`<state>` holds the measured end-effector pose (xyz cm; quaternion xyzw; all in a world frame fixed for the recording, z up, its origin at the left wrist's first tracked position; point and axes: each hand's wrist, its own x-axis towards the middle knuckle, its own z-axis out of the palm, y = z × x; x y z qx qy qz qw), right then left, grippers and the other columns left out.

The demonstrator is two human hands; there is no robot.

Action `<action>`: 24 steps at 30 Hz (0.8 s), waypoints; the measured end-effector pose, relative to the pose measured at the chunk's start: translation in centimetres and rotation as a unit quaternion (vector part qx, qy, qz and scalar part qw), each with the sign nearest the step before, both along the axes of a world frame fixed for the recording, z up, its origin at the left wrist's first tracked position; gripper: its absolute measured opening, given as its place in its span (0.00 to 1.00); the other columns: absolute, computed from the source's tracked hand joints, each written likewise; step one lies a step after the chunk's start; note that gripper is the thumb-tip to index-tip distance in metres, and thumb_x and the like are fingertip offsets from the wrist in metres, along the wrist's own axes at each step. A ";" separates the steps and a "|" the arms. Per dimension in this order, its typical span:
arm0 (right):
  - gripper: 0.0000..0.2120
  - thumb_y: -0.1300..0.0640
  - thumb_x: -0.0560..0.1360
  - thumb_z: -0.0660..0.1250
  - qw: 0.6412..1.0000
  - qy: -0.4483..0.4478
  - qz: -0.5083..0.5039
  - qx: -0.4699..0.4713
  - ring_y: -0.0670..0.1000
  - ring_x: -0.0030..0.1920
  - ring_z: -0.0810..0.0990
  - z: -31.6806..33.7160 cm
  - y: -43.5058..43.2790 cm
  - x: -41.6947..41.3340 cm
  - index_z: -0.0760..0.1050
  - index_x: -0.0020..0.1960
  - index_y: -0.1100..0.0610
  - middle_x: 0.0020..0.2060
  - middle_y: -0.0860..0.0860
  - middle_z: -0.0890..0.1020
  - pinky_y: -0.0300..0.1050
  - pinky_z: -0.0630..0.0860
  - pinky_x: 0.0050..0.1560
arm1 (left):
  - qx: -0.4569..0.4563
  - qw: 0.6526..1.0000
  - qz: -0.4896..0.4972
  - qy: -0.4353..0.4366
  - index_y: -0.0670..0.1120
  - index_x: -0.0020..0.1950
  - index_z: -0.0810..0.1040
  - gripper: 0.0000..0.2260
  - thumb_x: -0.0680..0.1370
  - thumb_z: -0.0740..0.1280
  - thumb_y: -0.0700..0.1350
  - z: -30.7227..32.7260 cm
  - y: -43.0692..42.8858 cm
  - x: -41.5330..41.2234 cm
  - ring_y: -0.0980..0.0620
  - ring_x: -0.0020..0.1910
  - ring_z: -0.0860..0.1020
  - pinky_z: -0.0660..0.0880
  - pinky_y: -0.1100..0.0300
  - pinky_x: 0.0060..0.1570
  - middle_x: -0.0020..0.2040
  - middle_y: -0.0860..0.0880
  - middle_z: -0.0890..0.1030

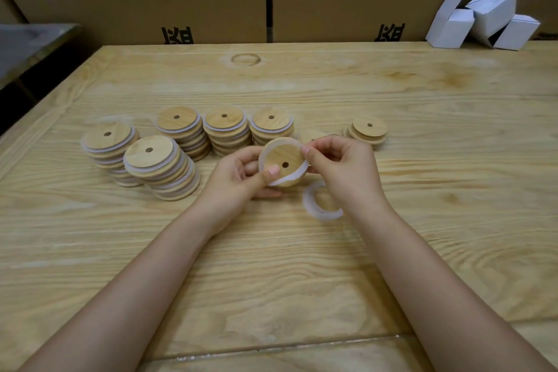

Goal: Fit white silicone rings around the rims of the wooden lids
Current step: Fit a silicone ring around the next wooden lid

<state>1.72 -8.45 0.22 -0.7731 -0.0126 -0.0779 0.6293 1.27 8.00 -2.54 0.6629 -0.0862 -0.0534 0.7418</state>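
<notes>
Two hands hold one wooden lid [282,158] over the middle of the counter [422,136].
The left hand [238,175] grips the lid's side, with the thumb pressing the white silicone ring [288,178] onto it. The right hand [341,172] pinches the ring's far edge. A loose ring [321,205] lies under the right hand, and stacks of ringed lids [163,166] stand toward the left edge.

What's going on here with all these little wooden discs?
A person is stretching a white silicone ring around a wooden lid. The left hand holds the lid above the table; the right hand pinches the ring at the rim. The ring is only partly seated. To the left stand stacks of ringed lids, and loose rings lie by the right wrist.
</notes>
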 end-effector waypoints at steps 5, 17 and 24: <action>0.08 0.59 0.73 0.69 0.992 -0.062 -0.008 -0.106 0.40 0.37 0.79 -0.2 0.6 -0.3 0.77 0.37 0.49 0.34 0.42 0.81 0.34 0.75 0.40 | 0.006 1.000 0.012 -0.001 0.39 0.56 0.76 0.13 0.72 0.68 0.37 0.0 -0.1 -0.1 0.51 0.44 0.83 0.81 0.56 0.42 0.44 0.46 0.84; 0.06 0.62 0.71 0.72 1.000 0.007 0.002 0.000 0.54 0.40 0.83 0.3 0.5 -0.4 0.80 0.36 0.55 0.36 0.54 0.84 0.48 0.81 0.48 | -0.076 0.996 0.054 0.017 0.41 0.51 0.73 0.07 0.76 0.63 0.33 -0.1 0.1 0.3 0.50 0.41 0.83 0.80 0.58 0.37 0.41 0.46 0.84; 0.03 0.62 0.70 0.73 0.998 0.029 0.050 0.021 0.53 0.41 0.84 0.5 0.0 -0.2 0.81 0.38 0.57 0.35 0.53 0.84 0.48 0.81 0.49 | -0.106 0.993 0.044 0.026 0.40 0.51 0.72 0.07 0.74 0.63 0.33 0.0 0.3 0.3 0.50 0.40 0.83 0.80 0.59 0.36 0.39 0.47 0.84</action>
